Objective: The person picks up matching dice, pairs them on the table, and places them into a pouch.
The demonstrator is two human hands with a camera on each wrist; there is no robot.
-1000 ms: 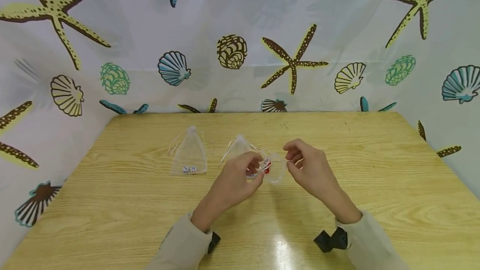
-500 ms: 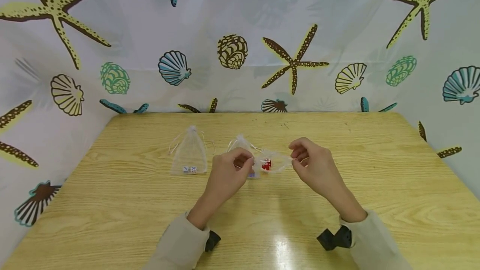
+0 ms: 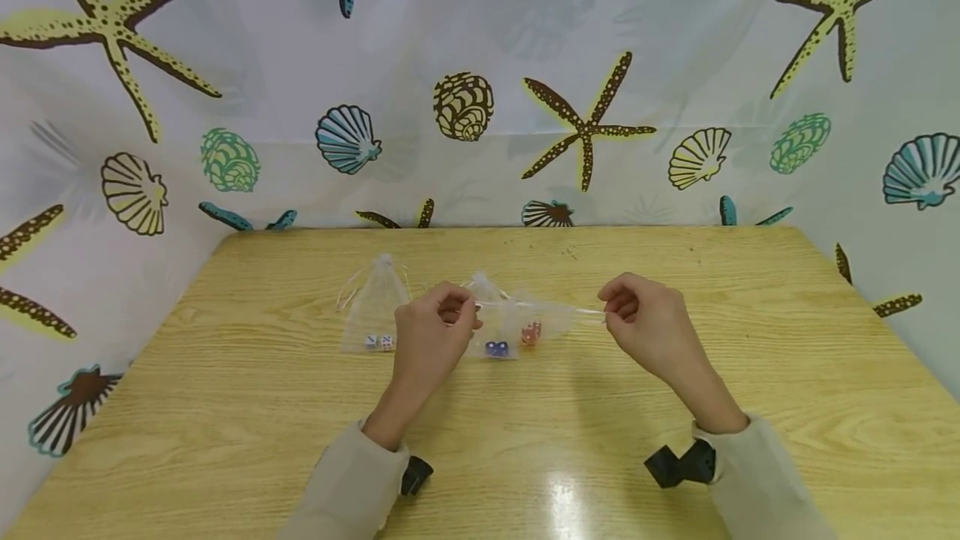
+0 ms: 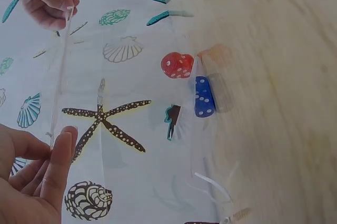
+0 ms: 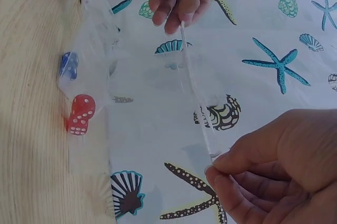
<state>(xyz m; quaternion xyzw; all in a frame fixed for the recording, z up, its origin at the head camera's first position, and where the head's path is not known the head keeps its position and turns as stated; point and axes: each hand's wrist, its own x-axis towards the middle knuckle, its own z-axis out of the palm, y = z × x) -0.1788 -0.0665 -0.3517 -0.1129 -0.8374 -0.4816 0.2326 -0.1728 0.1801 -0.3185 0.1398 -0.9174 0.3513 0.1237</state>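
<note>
A sheer white drawstring bag [image 3: 553,319] hangs between my hands, with red dice [image 3: 531,333] inside at its bottom. My left hand [image 3: 438,330] pinches one end of the bag's drawstring [image 5: 196,98] between thumb and finger. On the other side, my right hand [image 3: 647,315] pinches the opposite end. The cord runs taut and nearly level between them, and the bag's mouth looks drawn to a line. Just behind, a second sheer bag [image 3: 480,319] lies on the table holding blue dice [image 3: 497,348]; the left hand partly covers it.
A third sheer bag [image 3: 369,307] with white dice [image 3: 378,342] lies to the left, partly behind my left hand. The wooden table [image 3: 750,340] ends at a white cloth [image 3: 480,173] printed with shells and starfish.
My hands have moved apart, left hand leftward and right hand rightward. The bag's round open mouth has been pulled into a straight line, and the blue dice have come into view.
</note>
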